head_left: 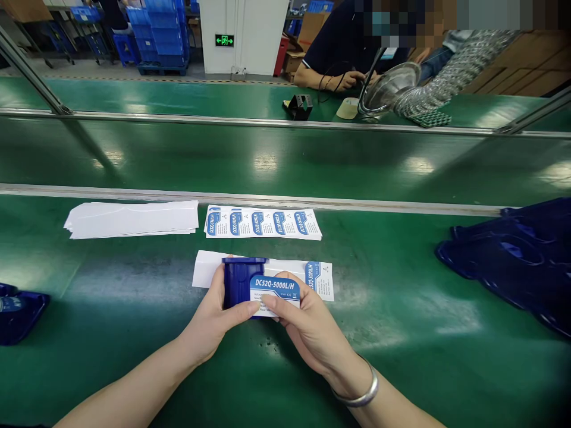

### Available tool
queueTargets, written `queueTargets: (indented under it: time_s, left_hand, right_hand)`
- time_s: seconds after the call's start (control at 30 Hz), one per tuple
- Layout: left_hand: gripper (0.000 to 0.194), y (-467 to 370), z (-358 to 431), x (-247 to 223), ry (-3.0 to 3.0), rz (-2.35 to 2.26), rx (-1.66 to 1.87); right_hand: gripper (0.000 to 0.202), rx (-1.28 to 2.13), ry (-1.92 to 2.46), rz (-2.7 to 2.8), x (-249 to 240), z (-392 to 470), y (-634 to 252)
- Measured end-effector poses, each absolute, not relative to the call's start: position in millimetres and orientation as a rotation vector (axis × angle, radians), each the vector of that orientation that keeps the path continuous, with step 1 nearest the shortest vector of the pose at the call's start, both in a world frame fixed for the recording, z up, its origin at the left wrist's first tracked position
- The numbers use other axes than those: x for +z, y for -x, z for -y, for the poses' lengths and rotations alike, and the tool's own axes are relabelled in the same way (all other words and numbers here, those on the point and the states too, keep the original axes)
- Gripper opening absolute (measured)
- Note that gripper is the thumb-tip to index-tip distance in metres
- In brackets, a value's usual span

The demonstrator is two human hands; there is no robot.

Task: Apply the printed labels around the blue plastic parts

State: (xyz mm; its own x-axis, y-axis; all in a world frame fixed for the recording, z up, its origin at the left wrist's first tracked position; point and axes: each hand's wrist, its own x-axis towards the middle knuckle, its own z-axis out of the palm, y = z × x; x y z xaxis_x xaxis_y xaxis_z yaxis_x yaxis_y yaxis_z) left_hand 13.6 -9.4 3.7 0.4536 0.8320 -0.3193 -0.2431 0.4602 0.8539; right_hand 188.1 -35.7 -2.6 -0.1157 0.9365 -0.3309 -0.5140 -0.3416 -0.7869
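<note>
A wide, smooth green workbench point(134, 297) carries everything here. At its right edge lies a heap of glossy dark-blue moulded plastic pieces point(513, 249). Near the far edge, left of the middle, is a stack of long, plain white paper strips point(134, 220); just to its right lies a stack of white strips printed with blue labels point(263, 223). Nearer the front edge, a mostly bare white strip point(207, 270) has one printed label at its right end. Over it, the left hand point(215, 318) curls around the left side of a dark-blue ribbed plastic part point(236, 285), its thumb on the label. The right hand point(310, 324) is bent nearly closed at the label's right end, thumb on its face. The white rectangular label with a blue header point(274, 285) covers the part's lower right front; whether it is stuck down, I cannot tell. A silver metal bangle point(363, 395) rings the right wrist.
</note>
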Motion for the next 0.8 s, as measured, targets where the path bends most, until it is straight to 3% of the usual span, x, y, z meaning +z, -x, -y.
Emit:
queueTargets:
  time_s: [0.37, 0.67, 0.8]
  left_hand:
    - [0.060, -14.0, 8.4, 3.8, -0.825, -0.847, 0.796]
    - [0.078, -16.3, 9.2, 5.3, -0.711, -0.919, 0.837]
    - [0.074, -19.5, 9.5, 6.2, -0.618, -1.017, 0.906]
  right_hand:
    - [0.034, 1.708, 1.008, 0.613, -6.9, 36.5, -188.9]
    - [0.038, 1.708, 0.973, 0.665, -5.6, 36.1, -184.4]
    - [0.036, 1.658, 0.967, 0.768, -7.4, 38.2, -180.2]
